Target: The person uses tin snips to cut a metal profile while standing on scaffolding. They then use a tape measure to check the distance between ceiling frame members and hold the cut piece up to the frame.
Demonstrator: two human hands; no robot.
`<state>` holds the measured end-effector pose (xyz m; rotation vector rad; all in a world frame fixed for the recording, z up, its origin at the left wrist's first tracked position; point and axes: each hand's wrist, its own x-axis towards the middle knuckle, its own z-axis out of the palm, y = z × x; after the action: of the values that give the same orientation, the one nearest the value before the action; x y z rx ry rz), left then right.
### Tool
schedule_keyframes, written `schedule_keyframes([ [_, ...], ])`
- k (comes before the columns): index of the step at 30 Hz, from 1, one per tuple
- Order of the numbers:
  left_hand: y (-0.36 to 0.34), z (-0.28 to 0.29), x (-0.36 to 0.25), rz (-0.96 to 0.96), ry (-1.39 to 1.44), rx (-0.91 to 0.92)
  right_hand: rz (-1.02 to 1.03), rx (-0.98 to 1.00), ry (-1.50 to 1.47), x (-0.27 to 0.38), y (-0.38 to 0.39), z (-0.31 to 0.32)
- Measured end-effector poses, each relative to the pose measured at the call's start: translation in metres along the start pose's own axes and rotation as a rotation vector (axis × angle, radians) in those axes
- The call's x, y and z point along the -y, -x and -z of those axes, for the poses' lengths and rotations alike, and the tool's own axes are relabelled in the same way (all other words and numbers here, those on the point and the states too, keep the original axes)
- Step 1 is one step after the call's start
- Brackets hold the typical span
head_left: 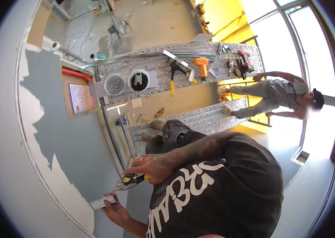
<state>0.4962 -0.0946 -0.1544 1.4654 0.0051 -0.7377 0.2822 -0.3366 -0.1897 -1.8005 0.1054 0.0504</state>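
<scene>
My right hand grips yellow-and-black metal snips by the handles, with the jaws pointing down-left onto a short pale metal profile. My left hand holds that profile at the lower left, close beside the grey-and-white painted wall. The tips of the jaws meet the profile, though whether they are closed on it is too small to tell. My dark-clothed legs and boots show on a perforated metal plank beyond my right arm.
A second perforated platform bears two white buckets, an orange power tool, a red drill and other hand tools. A person stands at the right by tall windows. A scaffold tube runs along the left.
</scene>
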Motion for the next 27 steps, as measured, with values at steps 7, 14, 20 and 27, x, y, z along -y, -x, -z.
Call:
schedule_keyframes([
  [7, -0.088, -0.015, 0.042, 0.303, -0.091, 0.161, -0.304, -0.351, -0.018, -0.028, 0.025, 0.003],
  [14, -0.13, -0.04, 0.083, 0.522, -0.276, 0.124, -0.62, -0.883, -0.251, -0.091, 0.079, 0.012],
  [20, -0.123, -0.031, 0.136, 0.59, -0.487, 0.167, -0.952, -1.127, -0.234, -0.253, 0.132, 0.037],
  [27, -0.083, -0.03, 0.163, 0.573, -0.693, 0.07, -0.956, -1.161, -0.394, -0.468, 0.118, 0.155],
])
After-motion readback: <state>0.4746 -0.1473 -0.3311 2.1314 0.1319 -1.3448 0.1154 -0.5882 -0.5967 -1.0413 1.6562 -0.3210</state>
